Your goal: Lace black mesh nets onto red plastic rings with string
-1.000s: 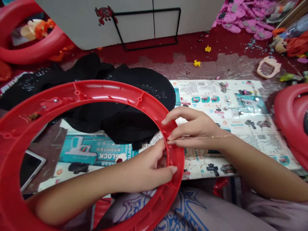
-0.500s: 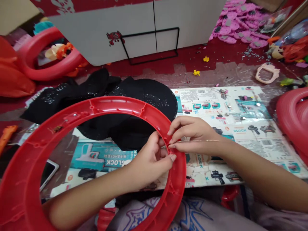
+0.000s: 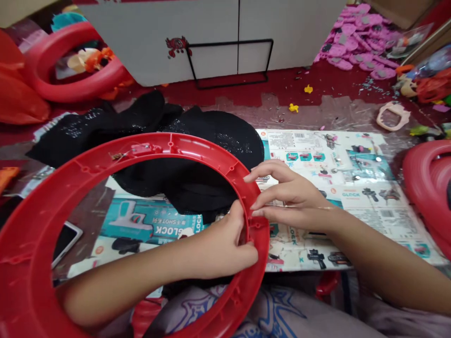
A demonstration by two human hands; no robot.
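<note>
Along the right-hand stretch of the red plastic ring point(image 3: 31, 216), both hands meet near one spot: the left hand point(image 3: 227, 244) reaches through the opening and is clamped on the inner rim, thumb over the channel, while the right hand point(image 3: 296, 199) sets its slightly parted fingertips at that channel just beside it; whether they pinch anything is too small to tell. The ring extends over the near edge of the desk point(image 3: 282, 87) and the lap point(image 3: 289, 314), its ribbed hollow side facing the wearer. For such fine fingertip work, a firm left grip should count most, since so broad a ring would likely swing when held at one side; bracing it on the lap would help. Within the ring's far stretch sit a small red module point(image 3: 144, 149) and a copper-coloured bundle point(image 3: 118, 156), best left unknocked. Black fabric point(image 3: 200, 188) bunches beneath and beyond the ring, a likely nuisance in turning it. Through the ring's opening shows a phone-like device point(image 3: 63, 241); right of the ring, printed cardboard point(image 3: 405, 202) carries small shiny bits point(image 3: 357, 178).
</note>
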